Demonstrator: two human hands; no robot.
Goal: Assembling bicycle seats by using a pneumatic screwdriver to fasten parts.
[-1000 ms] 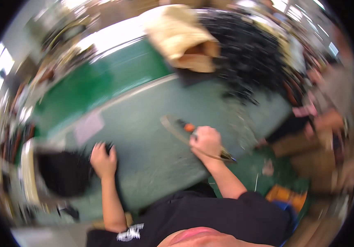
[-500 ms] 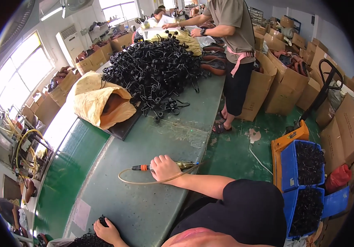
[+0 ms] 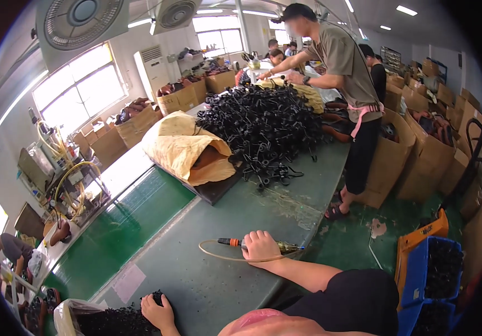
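Observation:
My right hand is wrapped round a handheld air tool with a black tip, an orange collar and a metal body. The tool lies across the green table, and a thin clear hose loops in front of it. Lower left, at the table's near end, my left hand curls round a small black part that shows past the fingers. Right beside that hand is an open plastic bag full of tiny black pieces.
A big heap of black plastic pieces covers the table's far part, beside a yellow sack lying open. A co-worker stands behind the heap. To the right are blue crates on an orange pallet truck, and cardboard boxes.
The view has tilted up and turned left, so the scene sits farther right and the fans show. Both hands keep their grips and have hardly moved on the table.

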